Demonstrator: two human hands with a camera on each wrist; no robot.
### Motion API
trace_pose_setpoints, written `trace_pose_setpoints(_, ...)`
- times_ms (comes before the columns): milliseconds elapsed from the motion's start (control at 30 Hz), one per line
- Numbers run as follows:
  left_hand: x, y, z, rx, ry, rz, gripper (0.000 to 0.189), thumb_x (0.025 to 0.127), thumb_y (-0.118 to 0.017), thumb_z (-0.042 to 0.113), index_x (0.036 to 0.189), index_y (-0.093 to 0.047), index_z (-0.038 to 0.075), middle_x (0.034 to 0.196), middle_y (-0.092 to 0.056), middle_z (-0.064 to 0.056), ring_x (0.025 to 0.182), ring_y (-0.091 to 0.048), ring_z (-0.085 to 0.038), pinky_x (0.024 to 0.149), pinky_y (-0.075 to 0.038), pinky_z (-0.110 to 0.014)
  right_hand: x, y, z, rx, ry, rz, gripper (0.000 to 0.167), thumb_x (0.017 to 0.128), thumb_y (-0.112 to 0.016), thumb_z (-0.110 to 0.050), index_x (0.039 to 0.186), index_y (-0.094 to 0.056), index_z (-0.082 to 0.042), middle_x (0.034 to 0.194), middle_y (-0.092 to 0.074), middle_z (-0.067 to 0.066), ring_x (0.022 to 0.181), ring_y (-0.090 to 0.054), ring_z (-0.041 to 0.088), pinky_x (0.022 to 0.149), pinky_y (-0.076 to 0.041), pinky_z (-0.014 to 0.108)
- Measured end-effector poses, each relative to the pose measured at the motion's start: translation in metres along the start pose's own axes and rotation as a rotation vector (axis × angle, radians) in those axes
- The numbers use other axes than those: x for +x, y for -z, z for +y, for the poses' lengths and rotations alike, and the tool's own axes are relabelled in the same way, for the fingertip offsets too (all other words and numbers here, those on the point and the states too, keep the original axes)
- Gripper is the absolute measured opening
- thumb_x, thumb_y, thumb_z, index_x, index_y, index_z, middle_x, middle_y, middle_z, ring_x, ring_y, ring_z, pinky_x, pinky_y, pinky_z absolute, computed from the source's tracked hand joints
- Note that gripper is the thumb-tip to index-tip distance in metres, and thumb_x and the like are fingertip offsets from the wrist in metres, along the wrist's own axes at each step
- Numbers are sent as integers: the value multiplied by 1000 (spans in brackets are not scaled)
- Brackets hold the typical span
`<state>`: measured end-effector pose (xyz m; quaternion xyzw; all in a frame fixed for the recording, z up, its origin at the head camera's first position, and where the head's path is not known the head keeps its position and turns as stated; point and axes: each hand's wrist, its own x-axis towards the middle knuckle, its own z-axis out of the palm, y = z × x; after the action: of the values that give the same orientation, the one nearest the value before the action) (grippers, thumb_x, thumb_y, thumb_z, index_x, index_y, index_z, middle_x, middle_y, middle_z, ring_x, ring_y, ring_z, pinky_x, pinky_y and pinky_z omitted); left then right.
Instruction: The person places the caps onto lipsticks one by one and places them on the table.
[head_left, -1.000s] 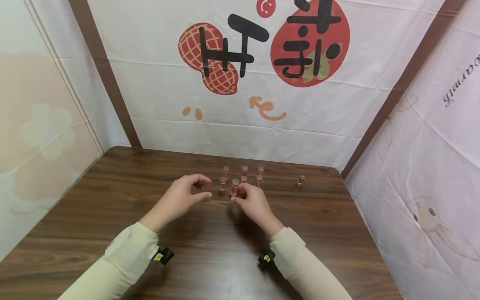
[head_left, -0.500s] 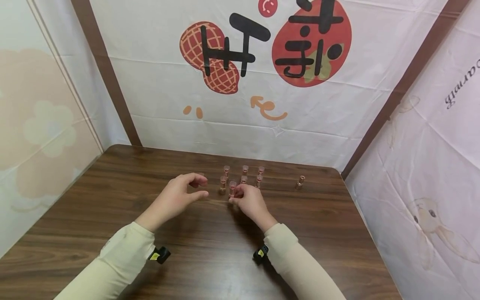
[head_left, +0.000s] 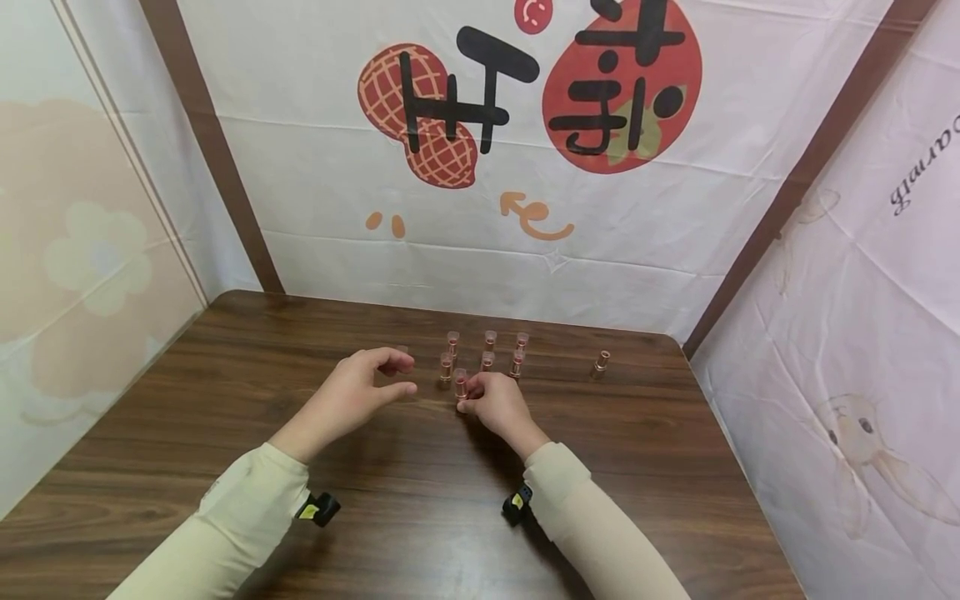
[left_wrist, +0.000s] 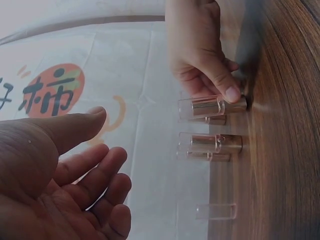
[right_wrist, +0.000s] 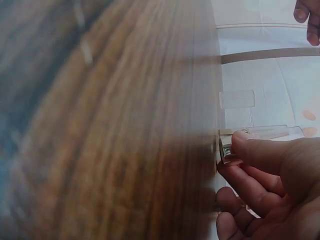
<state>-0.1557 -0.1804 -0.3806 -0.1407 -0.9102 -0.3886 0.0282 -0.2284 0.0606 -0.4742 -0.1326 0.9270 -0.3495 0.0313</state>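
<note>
My right hand [head_left: 501, 404] pinches the golden base of a lipstick [head_left: 461, 384] with a clear cap, between thumb and fingers. This lipstick stands upright, its base at the tabletop, in front of the others. In the left wrist view the thumb presses on the base of that lipstick [left_wrist: 204, 106], and a neighbouring capped lipstick [left_wrist: 215, 143] is beside it. My left hand [head_left: 363, 385] hovers to the left with thumb and fingers apart, holding nothing. Behind its fingers stands a loose clear cap [left_wrist: 216, 211], seen also as an upright cap [right_wrist: 237, 99] in the right wrist view.
Several capped lipsticks [head_left: 489, 341] stand in loose rows just behind the right hand. Further right, an uncapped lipstick tube [head_left: 601, 364] stands alone on the brown wooden table [head_left: 420, 517]. A printed white cloth [head_left: 315, 267] hangs behind the table's far edge.
My right hand has drawn the held lipstick slightly left and towards me, away from the group. My left hand has shifted a little left, still holding nothing.
</note>
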Motion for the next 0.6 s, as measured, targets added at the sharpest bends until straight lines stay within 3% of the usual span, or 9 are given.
trace_pose_setpoints(400,2,-1,1,-11,4,-5,38,94,-77,29,125,-68,10,124,-70,-9,112,-62,-26,97,-50,-49,-1,0,-3,-82,-4,11,20,84,-87,-24,97,-75,-15,88,-72,-6,82,-65,11,78,-55,35)
trace_pose_setpoints(600,2,-2,-1,-9,11,-10,38,94,-77,28,126,-68,10,125,-70,-10,113,-61,-26,96,-49,-49,-1,0,-3,-155,7,4,15,84,-86,-26,86,-75,-17,81,-70,-7,72,-61,10,70,-53,33)
